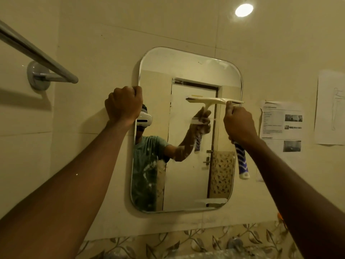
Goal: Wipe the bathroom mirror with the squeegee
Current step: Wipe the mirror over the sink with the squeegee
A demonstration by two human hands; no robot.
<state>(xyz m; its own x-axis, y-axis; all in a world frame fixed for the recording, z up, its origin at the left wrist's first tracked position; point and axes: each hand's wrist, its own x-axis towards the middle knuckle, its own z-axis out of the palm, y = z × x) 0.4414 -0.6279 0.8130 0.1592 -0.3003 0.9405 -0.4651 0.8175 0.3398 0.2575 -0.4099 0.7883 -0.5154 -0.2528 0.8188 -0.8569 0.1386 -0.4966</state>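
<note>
A rounded rectangular mirror (188, 176) hangs on the beige tiled wall, with soapy smears near its top and bottom edges. My left hand (124, 106) is closed in a fist around the mirror's left edge, at upper-mid height. My right hand (240, 125) grips the blue-and-white handle of a squeegee (214, 100). Its cream blade lies level against the glass on the right half of the mirror, a little above the middle. The handle end sticks out below my right wrist.
A chrome towel bar (37, 53) juts from the wall at upper left. Printed paper sheets (281, 126) are stuck to the wall right of the mirror. A leaf-pattern tile border (186, 242) runs below, and a ceiling light (243, 10) shines above.
</note>
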